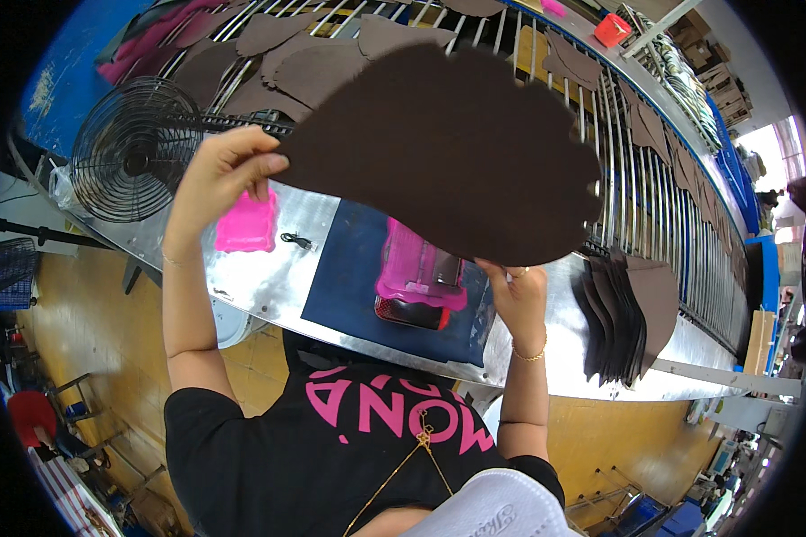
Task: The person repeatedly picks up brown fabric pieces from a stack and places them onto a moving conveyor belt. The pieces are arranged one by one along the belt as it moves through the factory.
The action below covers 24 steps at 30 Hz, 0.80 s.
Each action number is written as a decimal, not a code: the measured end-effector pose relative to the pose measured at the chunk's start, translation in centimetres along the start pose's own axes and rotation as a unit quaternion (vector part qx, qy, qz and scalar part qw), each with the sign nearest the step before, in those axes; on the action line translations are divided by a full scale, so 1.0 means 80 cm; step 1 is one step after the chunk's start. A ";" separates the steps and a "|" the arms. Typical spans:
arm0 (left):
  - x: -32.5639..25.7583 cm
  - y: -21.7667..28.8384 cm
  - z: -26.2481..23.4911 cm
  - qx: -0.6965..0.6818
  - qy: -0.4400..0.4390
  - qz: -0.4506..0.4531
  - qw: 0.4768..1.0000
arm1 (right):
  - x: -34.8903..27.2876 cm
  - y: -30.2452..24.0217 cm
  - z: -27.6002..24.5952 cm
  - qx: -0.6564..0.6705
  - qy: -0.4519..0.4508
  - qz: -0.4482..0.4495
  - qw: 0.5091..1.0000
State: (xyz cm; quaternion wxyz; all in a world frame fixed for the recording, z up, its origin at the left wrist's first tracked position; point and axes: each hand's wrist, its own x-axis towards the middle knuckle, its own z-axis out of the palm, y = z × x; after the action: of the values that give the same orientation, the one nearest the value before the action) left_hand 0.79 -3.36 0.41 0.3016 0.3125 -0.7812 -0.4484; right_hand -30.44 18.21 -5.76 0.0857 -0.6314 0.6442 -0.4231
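Brown leather piece (448, 152) is pinched in both grips, left hand (219, 170) and right hand (518, 295), above the metal table (304, 224).

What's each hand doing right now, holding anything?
Left hand: closed, pinching the left edge of the brown piece.
Right hand: closed on the same piece's lower edge.

Black short-sleeved T-shirt (331, 447), pink lettering across the chest. Thin gold chain with a small pendant (424, 436) hanging over the print. Gold bracelet (530, 355) on right wrist; ring on a right finger. White face mask (501, 510) at near edge. Forearms bare.
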 end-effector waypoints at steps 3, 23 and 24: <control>0.001 0.000 0.040 -0.019 -0.061 -0.049 0.997 | -0.026 0.025 -0.024 -0.033 -0.002 0.024 0.999; 0.076 0.072 0.235 0.116 -0.225 0.262 0.931 | -0.180 0.053 -0.228 0.089 0.251 0.275 0.924; 0.083 0.072 0.233 0.099 -0.178 0.265 0.942 | -0.154 0.042 -0.224 0.108 0.283 0.271 0.914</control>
State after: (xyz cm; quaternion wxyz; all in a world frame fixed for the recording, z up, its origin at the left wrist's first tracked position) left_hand -18.58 3.49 -0.93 0.2328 0.0369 -0.9172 -0.3211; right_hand -42.20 36.47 -1.96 0.0789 -0.2731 0.7380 -0.6120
